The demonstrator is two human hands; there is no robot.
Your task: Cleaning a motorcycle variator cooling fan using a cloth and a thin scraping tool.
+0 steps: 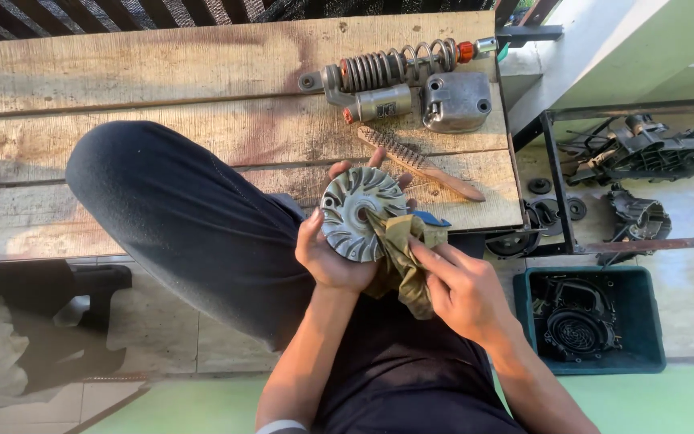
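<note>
My left hand (327,253) holds a round silver finned metal disc (351,210) upright over my lap, fingers showing behind its top rim. My right hand (461,291) grips a crumpled olive-brown cloth (402,257) and presses it against the disc's right side near the centre hole. A small blue object (434,218) peeks out just behind the cloth. I sit on a wooden bench (122,72) with my left leg in dark trousers (186,217) crossed over it.
On the bench's far right lie a coil shock absorber (387,68), a grey metal cover (455,100) and a wire brush (419,163). A dark green tub (652,321) holding an engine part stands on the floor at right. More engine casings (644,153) sit beyond a metal frame.
</note>
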